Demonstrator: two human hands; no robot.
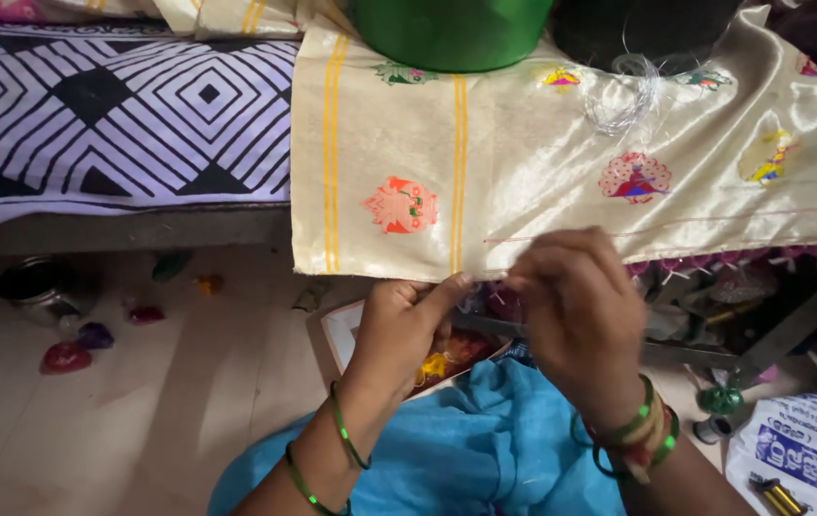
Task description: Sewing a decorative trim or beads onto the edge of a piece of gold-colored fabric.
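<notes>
The left hand pinches the cream silk cloth's lower hem. The right hand is closed at that hem, contents hidden. The cloth looks light, limp and slippery, best held at its edge.

Cream embroidered silk cloth, draped

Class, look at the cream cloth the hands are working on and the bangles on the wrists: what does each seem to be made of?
The cream cloth looks like silk or a silky synthetic: it has a soft sheen, fine creases and woven coloured motifs. The left hand and right hand pinch its lower edge. The green bangles look glossy and thin, probably glass or plastic.
</notes>
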